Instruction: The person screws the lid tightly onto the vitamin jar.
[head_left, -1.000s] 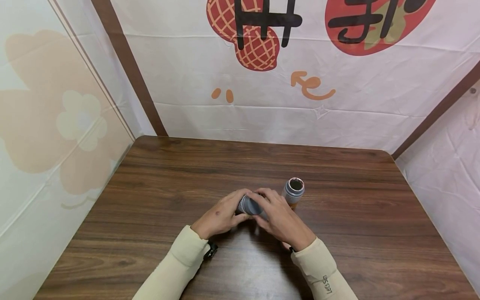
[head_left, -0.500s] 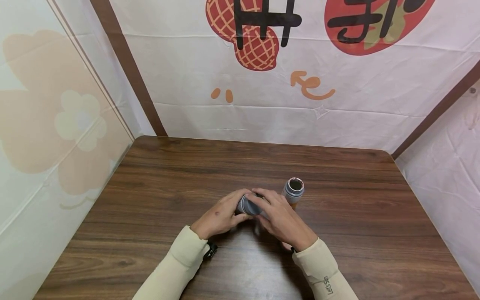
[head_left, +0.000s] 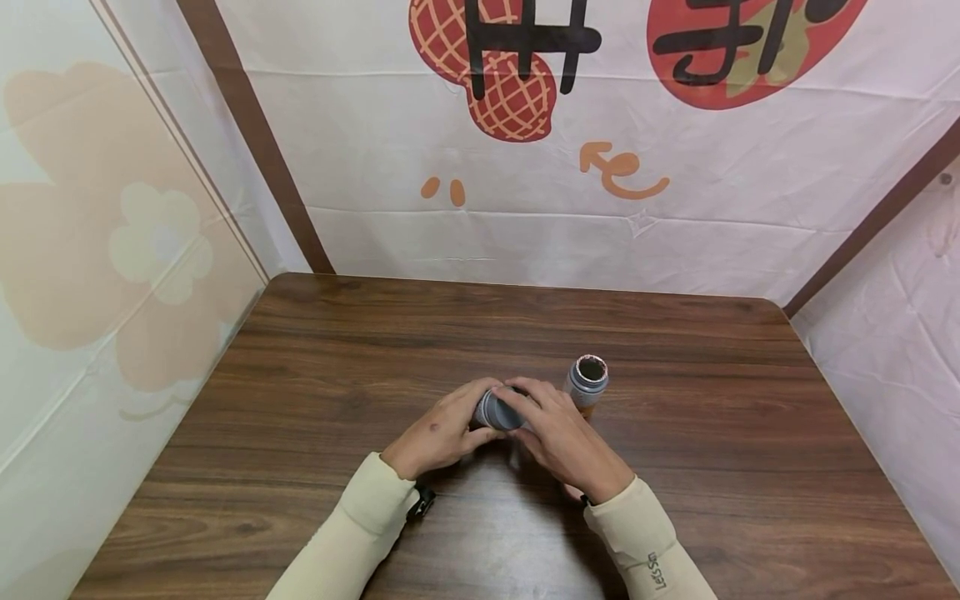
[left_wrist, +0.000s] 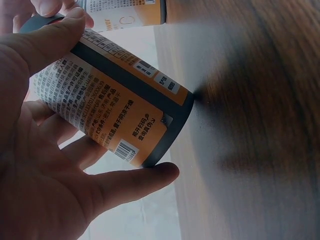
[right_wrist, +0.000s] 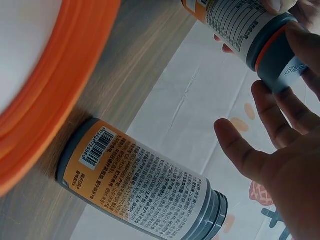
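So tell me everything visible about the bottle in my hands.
The bottle is a grey cylinder, apparently plastic, with a printed orange and white label, barcode near the bottom. Its grey cap has a red band beneath. It tilts over the table, your left hand gripping its body, your right hand pinching the cap; table contact is unclear.

Soft light, pale glare on tabletop [head_left: 491, 525], soft shadows
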